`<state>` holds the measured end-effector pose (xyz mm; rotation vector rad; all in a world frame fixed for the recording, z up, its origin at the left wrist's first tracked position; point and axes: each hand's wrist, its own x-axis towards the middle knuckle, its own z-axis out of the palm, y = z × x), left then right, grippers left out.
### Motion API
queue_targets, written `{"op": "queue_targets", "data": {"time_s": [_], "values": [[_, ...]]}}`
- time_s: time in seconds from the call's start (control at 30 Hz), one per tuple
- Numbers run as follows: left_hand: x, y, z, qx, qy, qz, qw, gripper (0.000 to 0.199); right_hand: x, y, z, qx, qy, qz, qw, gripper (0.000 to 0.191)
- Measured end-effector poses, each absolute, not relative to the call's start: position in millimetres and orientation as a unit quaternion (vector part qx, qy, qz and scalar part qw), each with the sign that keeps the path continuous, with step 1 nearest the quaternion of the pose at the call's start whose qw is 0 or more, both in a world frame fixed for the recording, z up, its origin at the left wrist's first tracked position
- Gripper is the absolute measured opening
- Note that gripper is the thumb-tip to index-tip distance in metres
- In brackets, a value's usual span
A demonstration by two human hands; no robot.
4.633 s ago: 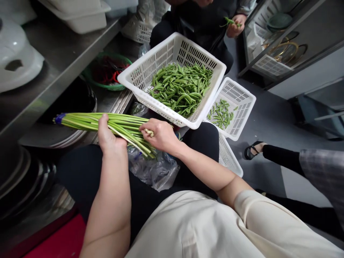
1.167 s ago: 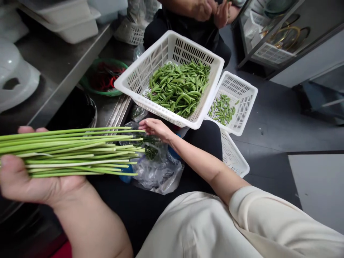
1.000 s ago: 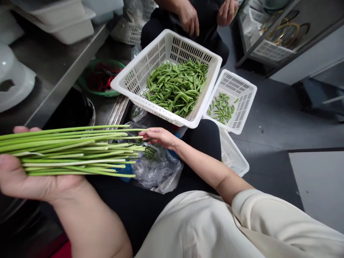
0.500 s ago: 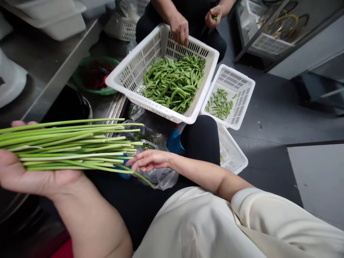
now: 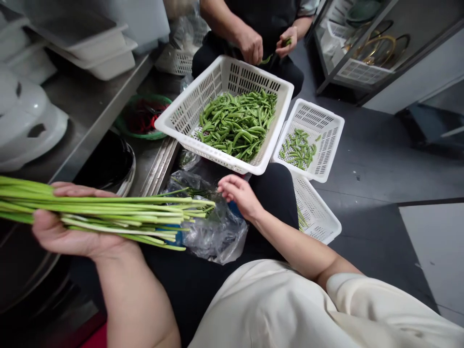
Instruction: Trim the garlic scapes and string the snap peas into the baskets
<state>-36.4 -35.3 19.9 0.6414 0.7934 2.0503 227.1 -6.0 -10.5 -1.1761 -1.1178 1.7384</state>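
Observation:
My left hand (image 5: 78,239), palm up at the left, is closed round a bunch of long thin green stalks (image 5: 145,212) that look like garlic scapes. Their pale cut ends point right. My right hand (image 5: 241,193) is apart from the bunch, above my knee, with its fingers curled into a pinch; a thin dark strand seems to reach the fingertips, too fine to make out. Below and between the hands lies a crumpled clear plastic bag (image 5: 221,237) with dark green trimmings (image 5: 199,192) at its top.
A large white basket (image 5: 213,150) of pea pods (image 5: 241,125) stands ahead. Across it, another person's hands (image 5: 251,46) handle a pod. Two smaller white baskets (image 5: 329,150) (image 5: 322,227) stand right. A green bowl (image 5: 125,128) with red contents and a metal shelf (image 5: 85,104) are left.
My right hand has moved away from the stalk ends, up and to the right, and its fingers have drawn together. The bunch has shifted within the view, with its left part now raised.

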Motion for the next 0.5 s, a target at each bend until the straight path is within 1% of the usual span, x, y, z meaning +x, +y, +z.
{"op": "queue_targets", "data": {"time_s": [0.03, 0.07, 0.1, 0.17, 0.2, 0.23, 0.27, 0.33, 0.43, 0.5], "values": [[-26.1, -35.3, 26.2, 0.261, 0.270, 0.813, 0.446, 0.027, 231.7, -3.9, 3.4, -0.447, -0.475, 0.637, 0.411, 0.030], [-12.5, -34.4, 33.8, 0.269, 0.236, 0.802, 0.479, 0.033, 234.8, -2.8, 18.3, -0.416, -0.527, 0.606, 0.426, 0.037], [4.0, -32.3, 42.6, 0.287, 0.223, 0.784, 0.503, 0.038, 236.3, -2.4, 33.6, -0.374, -0.588, 0.581, 0.420, 0.048], [43.5, -25.3, 62.5, 0.328, 0.215, 0.764, 0.512, 0.034, 235.8, -2.5, 62.1, -0.291, -0.697, 0.530, 0.385, 0.075], [64.7, -20.7, 73.5, 0.351, 0.204, 0.760, 0.507, 0.027, 234.9, -2.4, 73.9, -0.261, -0.734, 0.503, 0.374, 0.086], [85.2, -15.7, 85.0, 0.356, 0.185, 0.757, 0.515, 0.020, 235.0, -1.7, 83.8, -0.243, -0.758, 0.478, 0.372, 0.092], [104.1, -10.6, 96.8, 0.352, 0.169, 0.754, 0.529, 0.015, 237.2, -0.2, 91.6, -0.239, -0.770, 0.455, 0.379, 0.093], [133.1, -0.3, 120.4, 0.384, 0.185, 0.717, 0.552, 0.015, 251.7, 5.0, 102.8, -0.263, -0.773, 0.416, 0.401, 0.088], [146.2, 12.7, 146.4, 0.519, 0.211, 0.592, 0.579, 0.029, 304.1, 15.9, 113.6, -0.333, -0.765, 0.357, 0.419, 0.076], [135.7, 18.8, 147.9, 0.606, 0.223, 0.492, 0.583, 0.042, 354.6, 20.3, 118.7, -0.396, -0.755, 0.296, 0.432, 0.075]]}}
